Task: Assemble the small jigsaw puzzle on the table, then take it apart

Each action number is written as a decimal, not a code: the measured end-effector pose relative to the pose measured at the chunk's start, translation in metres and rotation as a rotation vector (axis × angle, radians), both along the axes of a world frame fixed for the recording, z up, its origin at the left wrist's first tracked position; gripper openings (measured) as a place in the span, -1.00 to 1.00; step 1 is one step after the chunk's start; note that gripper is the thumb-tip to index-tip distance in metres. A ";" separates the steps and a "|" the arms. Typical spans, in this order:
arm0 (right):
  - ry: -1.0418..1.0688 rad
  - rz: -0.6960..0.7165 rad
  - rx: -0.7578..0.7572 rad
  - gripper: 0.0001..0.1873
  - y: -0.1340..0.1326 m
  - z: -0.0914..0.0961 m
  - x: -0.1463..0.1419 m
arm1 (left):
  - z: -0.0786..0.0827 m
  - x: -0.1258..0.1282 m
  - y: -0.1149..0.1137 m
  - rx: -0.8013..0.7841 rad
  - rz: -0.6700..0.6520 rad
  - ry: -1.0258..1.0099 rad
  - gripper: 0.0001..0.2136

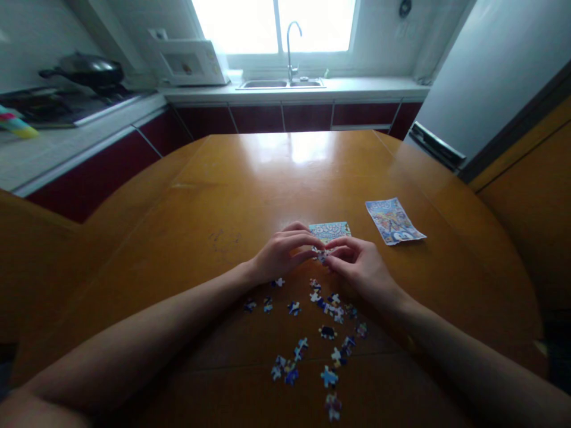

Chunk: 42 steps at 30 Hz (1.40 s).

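My left hand (281, 254) and my right hand (357, 264) meet over the middle of a wooden table (250, 196), fingers pinched together on small jigsaw pieces (320, 254) held between them. Just beyond my fingertips lies a partly assembled strip of the puzzle (330, 230). Several loose puzzle pieces (312, 333) are scattered on the table under and between my forearms, toward the near edge.
A printed picture card (393, 221) lies to the right of my hands. Behind the table runs a kitchen counter with a sink and tap (289, 71), a microwave (190, 61), and a wok on a stove (87, 71). A fridge (482, 77) stands at the right.
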State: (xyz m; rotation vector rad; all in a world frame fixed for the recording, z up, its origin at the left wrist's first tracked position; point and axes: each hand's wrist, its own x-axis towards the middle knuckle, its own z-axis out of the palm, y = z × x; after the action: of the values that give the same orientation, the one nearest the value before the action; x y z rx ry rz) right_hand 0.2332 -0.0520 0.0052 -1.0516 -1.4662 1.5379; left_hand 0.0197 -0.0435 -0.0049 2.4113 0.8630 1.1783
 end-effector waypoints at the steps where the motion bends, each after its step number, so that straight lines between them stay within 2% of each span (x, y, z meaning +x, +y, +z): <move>1: 0.000 0.000 -0.007 -0.69 0.000 0.000 0.000 | 0.000 0.000 0.000 0.002 0.014 -0.004 -0.89; 5: 0.023 -0.056 -0.035 -0.66 -0.002 0.002 -0.001 | 0.000 0.000 0.000 0.035 0.035 -0.021 -0.91; 8: 0.067 -0.086 -0.085 -0.67 -0.003 0.003 -0.002 | 0.002 0.000 -0.001 0.045 0.020 -0.002 -0.84; 13: 0.101 -0.067 -0.126 -0.66 -0.005 0.002 -0.004 | 0.005 0.002 -0.004 0.027 0.012 0.028 -0.87; 17: 0.086 -0.044 -0.093 -0.68 -0.005 -0.004 -0.004 | 0.005 0.002 -0.003 0.009 -0.006 0.031 -0.93; 19: 0.031 -0.018 -0.012 -0.74 -0.004 -0.006 -0.002 | 0.006 0.002 -0.003 0.008 -0.017 0.019 -0.95; 22: -0.159 0.021 0.249 -0.88 -0.001 -0.007 0.003 | 0.006 0.001 -0.003 -0.016 -0.022 0.021 -0.96; 25: -0.368 0.061 0.538 -0.93 0.003 -0.005 0.007 | 0.006 0.000 -0.002 -0.056 0.081 -0.004 -0.95; 27: -0.455 0.091 0.636 -0.89 0.004 -0.004 0.008 | 0.005 -0.001 -0.002 -0.075 0.135 -0.013 -0.94; 31: -0.548 0.128 0.682 -0.86 0.005 -0.007 0.008 | 0.003 -0.001 -0.002 -0.124 0.115 0.043 -0.92; 33: -0.562 0.119 0.696 -0.86 0.006 -0.010 0.008 | 0.002 0.000 -0.001 -0.178 0.176 0.025 -0.90; 38: -0.574 0.093 0.758 -0.88 0.003 -0.012 0.004 | -0.002 -0.003 0.008 -0.396 0.429 -0.271 -0.82; 42: -0.627 0.121 0.814 -0.89 -0.006 -0.007 -0.014 | -0.006 -0.008 0.016 -0.443 0.445 -0.404 -0.81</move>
State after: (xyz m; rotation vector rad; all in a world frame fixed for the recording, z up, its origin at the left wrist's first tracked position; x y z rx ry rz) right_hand 0.2196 -0.0585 -0.0020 -0.9596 -2.3287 0.5304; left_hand 0.0117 -0.0274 -0.0104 1.6019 1.3853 1.3793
